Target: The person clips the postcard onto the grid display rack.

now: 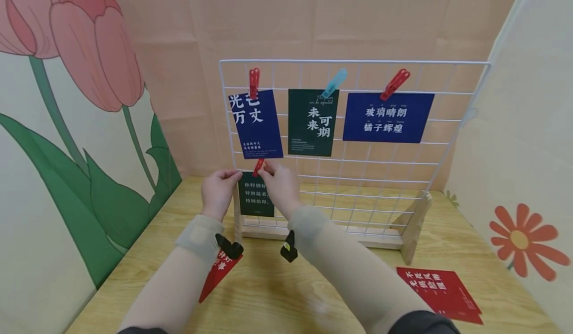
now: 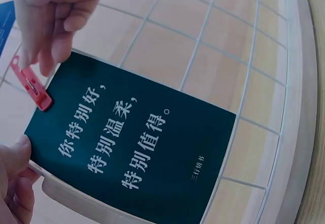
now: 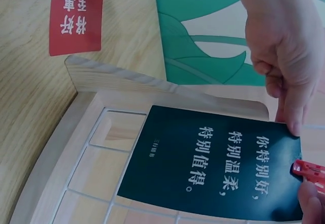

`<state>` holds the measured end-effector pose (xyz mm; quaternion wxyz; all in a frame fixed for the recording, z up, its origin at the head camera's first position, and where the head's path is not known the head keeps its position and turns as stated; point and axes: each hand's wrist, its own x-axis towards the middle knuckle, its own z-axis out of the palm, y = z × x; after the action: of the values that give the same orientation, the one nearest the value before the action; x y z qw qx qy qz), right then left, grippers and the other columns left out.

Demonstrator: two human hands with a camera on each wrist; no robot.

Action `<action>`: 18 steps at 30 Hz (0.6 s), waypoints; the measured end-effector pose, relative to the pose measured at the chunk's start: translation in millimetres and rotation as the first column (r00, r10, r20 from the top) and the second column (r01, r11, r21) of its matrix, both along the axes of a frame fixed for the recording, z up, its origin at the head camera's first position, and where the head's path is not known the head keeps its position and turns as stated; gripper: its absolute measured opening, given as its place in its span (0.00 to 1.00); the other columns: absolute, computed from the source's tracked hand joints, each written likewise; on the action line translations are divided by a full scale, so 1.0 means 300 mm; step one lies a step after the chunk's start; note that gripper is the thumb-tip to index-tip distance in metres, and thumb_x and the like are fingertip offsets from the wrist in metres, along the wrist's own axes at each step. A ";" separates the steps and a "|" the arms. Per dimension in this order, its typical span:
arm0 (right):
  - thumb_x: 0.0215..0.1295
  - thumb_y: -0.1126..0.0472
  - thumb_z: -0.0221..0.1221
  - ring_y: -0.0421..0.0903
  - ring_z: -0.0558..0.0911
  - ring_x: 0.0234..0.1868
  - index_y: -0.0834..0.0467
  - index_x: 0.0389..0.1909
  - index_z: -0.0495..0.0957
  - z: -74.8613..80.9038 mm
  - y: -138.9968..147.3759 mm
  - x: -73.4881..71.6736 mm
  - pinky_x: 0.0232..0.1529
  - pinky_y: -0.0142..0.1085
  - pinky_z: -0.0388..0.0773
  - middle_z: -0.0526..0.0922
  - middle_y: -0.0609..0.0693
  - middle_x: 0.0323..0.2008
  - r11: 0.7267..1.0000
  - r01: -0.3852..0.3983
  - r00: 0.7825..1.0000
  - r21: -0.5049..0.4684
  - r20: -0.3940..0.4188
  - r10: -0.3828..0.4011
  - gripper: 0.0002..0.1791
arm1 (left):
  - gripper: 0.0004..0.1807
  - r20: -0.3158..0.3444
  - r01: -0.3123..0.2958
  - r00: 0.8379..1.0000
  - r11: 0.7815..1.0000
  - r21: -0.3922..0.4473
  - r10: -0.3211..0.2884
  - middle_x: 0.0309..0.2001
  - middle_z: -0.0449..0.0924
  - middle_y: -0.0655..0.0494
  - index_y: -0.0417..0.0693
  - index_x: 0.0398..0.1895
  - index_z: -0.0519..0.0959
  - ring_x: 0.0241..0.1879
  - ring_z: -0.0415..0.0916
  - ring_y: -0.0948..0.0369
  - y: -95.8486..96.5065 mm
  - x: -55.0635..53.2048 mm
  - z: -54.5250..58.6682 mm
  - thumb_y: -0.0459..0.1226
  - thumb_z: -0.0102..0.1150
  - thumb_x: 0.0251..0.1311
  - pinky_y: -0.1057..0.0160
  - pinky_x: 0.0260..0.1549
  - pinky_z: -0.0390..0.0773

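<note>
A small dark green card [image 2: 132, 137] with white writing lies against the lower left of a white wire grid [image 1: 358, 165]. My left hand [image 1: 219, 192] pinches the card's upper left corner, thumb on the front. At the card's top edge sits a red clothespin [image 2: 31, 84], gripped by the fingers of my right hand [image 1: 282, 182]. Directly above hangs a tilted blue card [image 1: 259, 130] under another red clothespin [image 1: 254, 83]. Farther right, a blue clothespin [image 1: 334, 83] holds a green card [image 1: 309, 135], and a red clothespin [image 1: 395, 84] holds a wide blue card [image 1: 380, 135].
Wooden feet [image 1: 414, 229] support the grid on a wood-grain table [image 1: 277, 294]. One red card [image 1: 219, 277] lies partly behind my left forearm. More red cards [image 1: 447, 294] lie at the front right. Behind the grid hangs a pink cloth [image 1: 335, 21].
</note>
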<state>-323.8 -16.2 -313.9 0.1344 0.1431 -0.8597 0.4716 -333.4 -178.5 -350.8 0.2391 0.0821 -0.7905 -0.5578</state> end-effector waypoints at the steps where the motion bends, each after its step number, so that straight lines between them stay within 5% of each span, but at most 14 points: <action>1: 0.69 0.53 0.57 0.46 0.79 0.55 0.51 0.60 0.76 -0.004 0.003 -0.001 0.53 0.42 0.76 0.80 0.50 0.55 1.000 -0.004 1.000 -0.006 0.006 0.004 0.20 | 0.13 0.000 0.001 1.000 1.000 0.004 -0.001 0.41 0.84 0.55 0.50 0.40 0.85 0.44 0.77 0.57 0.000 0.001 0.000 0.48 0.65 0.59 0.55 0.44 0.75; 10: 0.68 0.55 0.58 0.43 0.79 0.52 0.54 0.60 0.76 -0.031 0.043 0.019 0.52 0.39 0.76 0.81 0.47 0.53 0.998 -0.060 0.998 -0.035 -0.035 0.058 0.20 | 0.14 0.010 0.011 1.000 1.000 0.028 -0.011 0.46 0.83 0.56 0.52 0.44 0.84 0.47 0.76 0.57 -0.003 0.020 -0.007 0.48 0.62 0.61 0.54 0.48 0.75; 18: 0.67 0.58 0.60 0.43 0.78 0.42 0.55 0.58 0.77 -0.080 0.098 0.045 0.44 0.38 0.78 0.82 0.47 0.48 0.995 -0.092 0.990 -0.025 -0.107 0.089 0.19 | 0.17 -0.008 -0.008 1.000 1.000 -0.013 0.008 0.46 0.78 0.56 0.54 0.49 0.83 0.40 0.69 0.55 -0.016 0.044 -0.035 0.50 0.63 0.60 0.58 0.36 0.69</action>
<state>-310.4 13.1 -337.9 0.1602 0.2048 -0.8368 0.4818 -320.1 -183.2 -361.3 0.2449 0.0814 -0.7929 -0.5519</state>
